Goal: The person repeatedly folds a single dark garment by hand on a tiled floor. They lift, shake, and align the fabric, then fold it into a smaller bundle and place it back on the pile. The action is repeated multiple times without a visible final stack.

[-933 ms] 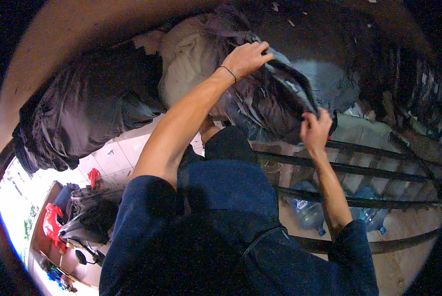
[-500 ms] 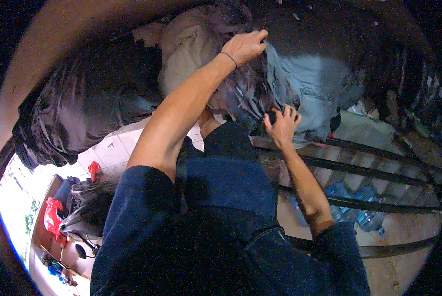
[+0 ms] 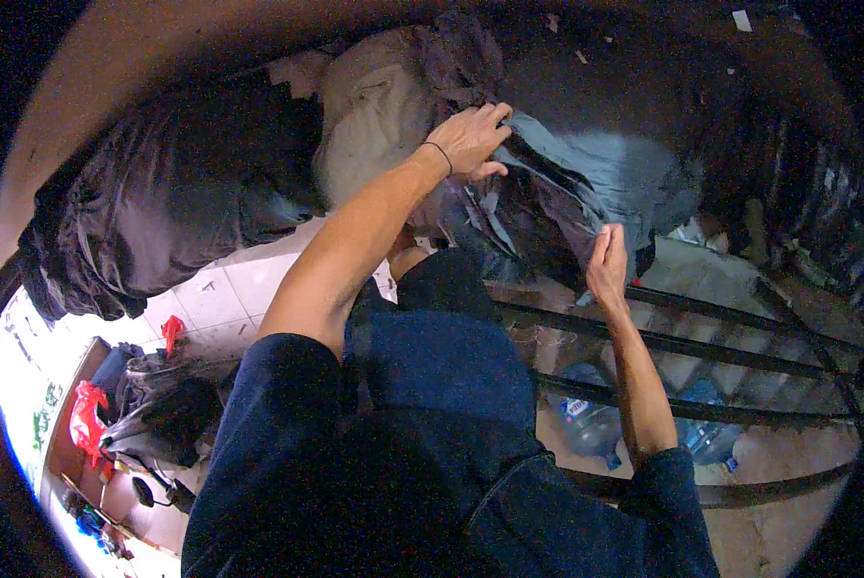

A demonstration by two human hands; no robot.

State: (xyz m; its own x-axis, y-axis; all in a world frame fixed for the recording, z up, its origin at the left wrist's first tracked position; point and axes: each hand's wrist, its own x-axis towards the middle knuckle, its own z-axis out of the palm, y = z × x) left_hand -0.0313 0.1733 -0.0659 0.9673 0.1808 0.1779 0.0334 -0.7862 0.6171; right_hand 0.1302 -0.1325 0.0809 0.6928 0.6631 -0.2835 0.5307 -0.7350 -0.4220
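My left hand (image 3: 472, 142), with a thin dark band at the wrist, is closed on the upper left end of a blue-grey bag-like sheet (image 3: 586, 154). Pinched between the fingers of my right hand (image 3: 607, 262) is the lower edge of the same sheet. A dark fold runs along it from one hand to the other; whether it is plastic or cloth I cannot tell. Below the fold hangs crumpled dark purplish-grey material (image 3: 547, 207). Just left of my left hand bulges a beige-grey sack (image 3: 369, 125).
A big black sack (image 3: 191, 173) lies at the left. Dark metal rails (image 3: 702, 342) run across stairs at the right, with blue-tinted water jugs (image 3: 591, 424) beyond them. At lower left are a red plastic bag (image 3: 87, 419) and a dark-covered vehicle (image 3: 167, 409) with a mirror.
My left hand has moved down and slightly left. My right hand has shifted right and pinches the sheet's edge, which now stretches between both hands.
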